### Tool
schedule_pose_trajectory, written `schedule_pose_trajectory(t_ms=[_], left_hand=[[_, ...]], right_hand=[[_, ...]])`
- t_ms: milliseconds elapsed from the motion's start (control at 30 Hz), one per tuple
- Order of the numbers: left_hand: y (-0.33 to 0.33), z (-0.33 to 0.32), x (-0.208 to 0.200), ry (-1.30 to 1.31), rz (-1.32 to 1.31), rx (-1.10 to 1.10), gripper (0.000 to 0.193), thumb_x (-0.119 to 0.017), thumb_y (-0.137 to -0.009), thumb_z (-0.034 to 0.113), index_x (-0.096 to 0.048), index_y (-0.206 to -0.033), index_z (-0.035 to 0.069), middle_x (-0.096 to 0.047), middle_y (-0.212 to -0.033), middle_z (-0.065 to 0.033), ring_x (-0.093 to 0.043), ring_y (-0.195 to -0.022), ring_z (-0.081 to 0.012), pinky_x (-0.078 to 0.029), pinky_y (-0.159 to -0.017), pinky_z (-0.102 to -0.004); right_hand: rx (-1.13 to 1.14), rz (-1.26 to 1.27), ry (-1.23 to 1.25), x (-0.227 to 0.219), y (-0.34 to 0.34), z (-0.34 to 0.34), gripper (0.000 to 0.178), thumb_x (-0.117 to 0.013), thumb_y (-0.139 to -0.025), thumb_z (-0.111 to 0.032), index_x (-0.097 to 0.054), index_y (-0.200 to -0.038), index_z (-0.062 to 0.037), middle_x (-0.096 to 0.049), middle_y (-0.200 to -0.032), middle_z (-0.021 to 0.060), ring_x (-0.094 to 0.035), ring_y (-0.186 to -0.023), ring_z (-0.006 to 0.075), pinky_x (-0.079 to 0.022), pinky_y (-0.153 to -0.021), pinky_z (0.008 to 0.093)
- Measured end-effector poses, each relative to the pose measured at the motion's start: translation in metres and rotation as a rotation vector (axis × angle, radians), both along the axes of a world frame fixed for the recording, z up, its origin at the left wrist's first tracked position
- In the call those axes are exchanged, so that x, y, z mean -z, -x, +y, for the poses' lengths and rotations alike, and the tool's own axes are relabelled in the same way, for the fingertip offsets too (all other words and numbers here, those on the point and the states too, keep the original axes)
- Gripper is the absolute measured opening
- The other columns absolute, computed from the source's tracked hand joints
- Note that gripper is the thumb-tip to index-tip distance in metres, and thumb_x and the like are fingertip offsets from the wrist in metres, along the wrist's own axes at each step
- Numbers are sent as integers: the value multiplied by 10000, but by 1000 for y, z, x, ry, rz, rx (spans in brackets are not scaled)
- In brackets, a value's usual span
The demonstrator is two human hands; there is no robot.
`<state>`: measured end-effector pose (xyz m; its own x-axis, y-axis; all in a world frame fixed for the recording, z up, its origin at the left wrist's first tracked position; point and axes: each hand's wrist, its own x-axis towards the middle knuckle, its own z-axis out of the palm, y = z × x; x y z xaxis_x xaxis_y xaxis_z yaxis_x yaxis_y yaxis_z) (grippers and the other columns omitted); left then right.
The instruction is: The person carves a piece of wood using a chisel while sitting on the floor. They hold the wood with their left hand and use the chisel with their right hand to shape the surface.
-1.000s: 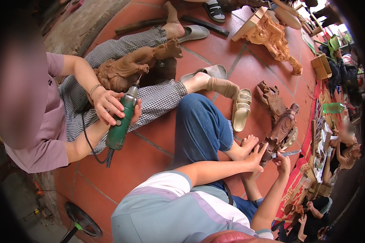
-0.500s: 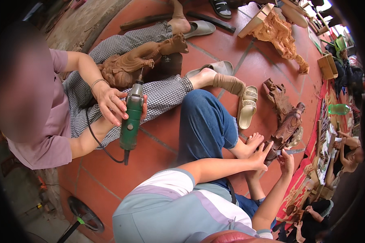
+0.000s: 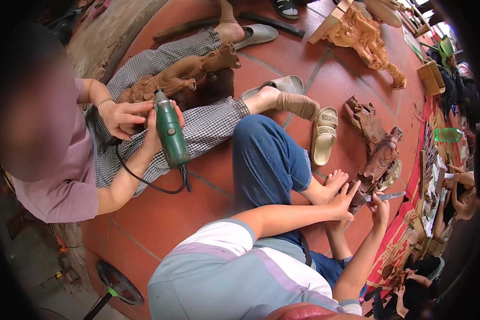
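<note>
A dark reddish-brown carved wooden figure point(image 3: 378, 160) leans on the tiled floor beside my bare foot. My left hand point(image 3: 342, 205) lies against its lower end, fingers spread and stretched out. Close to the same end, my right hand point(image 3: 380, 209) pinches a narrow flat grey strip point(image 3: 390, 196) like a file or blade; which of these, I cannot tell. The strip points to the right, and its inner end is hidden by my fingers and the carving.
At left a co-worker holds a green corded rotary tool point(image 3: 170, 133) over a brown carving point(image 3: 181, 77). A beige sandal point(image 3: 324, 136) lies by my knee. An orange-toned carving point(image 3: 362, 40) lies at the far right. A green bottle point(image 3: 448, 135) and a red mat point(image 3: 392, 237) are rightward.
The co-worker's rotary tool has tilted, its cord end swinging rightward, and its bit no longer shows; their other hand has shifted left. My hands stay at the carving's lower end with little visible movement.
</note>
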<state>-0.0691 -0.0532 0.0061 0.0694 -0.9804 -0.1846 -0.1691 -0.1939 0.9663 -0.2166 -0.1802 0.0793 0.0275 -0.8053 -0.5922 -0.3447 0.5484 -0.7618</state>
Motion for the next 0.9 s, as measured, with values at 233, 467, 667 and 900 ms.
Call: schedule_pose_trajectory(t_ms=[233,467,667,900], left_hand=[[-9,1,-18,-14,-31,23,1335,-885,-548,258,-6,-1542,123,-292,-1433,-353,-220,-1400,-473,-163,-1162,-514],[-5,-1,-7,34,-96,1,1357,-897,-525,308,-21,-1541,106,-155,-1506,-336,-75,-1436,-467,-59,-1166,-559],[3,-4,2,71,-23,-4,1377,-906,-518,326,-11,-1538,88,-160,-1503,-331,-87,-1434,-465,-65,-1166,-557],[7,0,5,32,-207,16,1394,-906,-519,309,21,-1530,56,-113,-1531,-321,-111,-1445,-443,-58,-1180,-520]], right_hand=[[-171,-173,-15,13,37,-7,125,-660,-889,-115,-584,-983,-144,-555,-745,-60,-544,-588,64,-458,-536,178],[29,-105,7,14,14,7,182,-703,-874,-162,-601,-1024,-181,-603,-800,-60,-581,-672,55,-491,-609,206],[54,-146,52,36,38,3,212,-684,-890,-167,-582,-1075,-151,-611,-825,-53,-593,-718,59,-502,-663,219],[67,-109,31,39,32,13,187,-685,-890,-186,-588,-1049,-167,-619,-841,-51,-584,-704,48,-484,-649,205]])
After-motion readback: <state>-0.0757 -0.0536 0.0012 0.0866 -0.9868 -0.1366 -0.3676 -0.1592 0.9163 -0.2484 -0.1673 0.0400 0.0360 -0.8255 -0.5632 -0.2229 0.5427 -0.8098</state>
